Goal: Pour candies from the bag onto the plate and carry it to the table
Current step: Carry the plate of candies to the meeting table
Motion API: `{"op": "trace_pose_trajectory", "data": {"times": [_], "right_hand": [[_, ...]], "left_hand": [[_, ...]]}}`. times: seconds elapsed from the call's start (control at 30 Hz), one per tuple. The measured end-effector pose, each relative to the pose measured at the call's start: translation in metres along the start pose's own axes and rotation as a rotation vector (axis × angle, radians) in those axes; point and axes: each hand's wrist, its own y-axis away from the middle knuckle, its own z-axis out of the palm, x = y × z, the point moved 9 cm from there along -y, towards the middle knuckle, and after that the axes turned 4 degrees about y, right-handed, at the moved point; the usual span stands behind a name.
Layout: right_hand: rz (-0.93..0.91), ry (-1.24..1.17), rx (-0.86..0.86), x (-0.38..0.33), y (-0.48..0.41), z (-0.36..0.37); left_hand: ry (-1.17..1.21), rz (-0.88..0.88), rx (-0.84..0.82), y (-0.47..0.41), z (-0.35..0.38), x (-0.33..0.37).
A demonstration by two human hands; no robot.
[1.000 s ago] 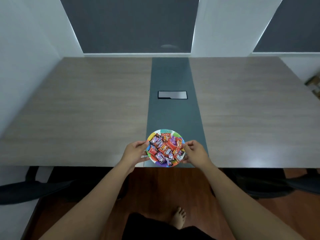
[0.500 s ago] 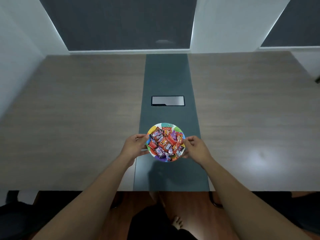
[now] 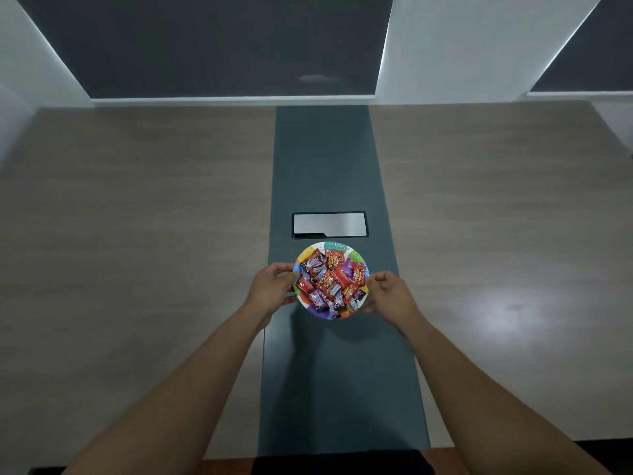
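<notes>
A round paper plate with a many-coloured rim carries several red and purple wrapped candies. It is over the dark green centre strip of the table, just in front of a metal hatch. My left hand grips the plate's left rim and my right hand grips its right rim. Whether the plate touches the table surface I cannot tell. No bag is in view.
The wide wooden table has a dark green strip down its middle with a rectangular metal cable hatch. White walls and dark panels stand beyond the far edge. The table's near edge runs along the bottom of the view.
Both hands have carried the plate forward from the table's near edge to the middle, close to the metal hatch. I have stepped closer; the floor and chairs have dropped out of sight.
</notes>
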Motion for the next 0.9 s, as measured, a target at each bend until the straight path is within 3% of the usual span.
{"op": "trace_pose_trajectory", "data": {"times": [0.37,0.9], "right_hand": [[0.053,0.011,-0.021,-0.027,-0.126,0.001],[0.138,0.017,-0.014,-0.005,-0.273,0.021]], "left_hand": [[-0.002,-0.037,0.085,-0.111,0.013,0.027],[-0.032,-0.138,0.133,-0.261,0.038,0.022]]}}
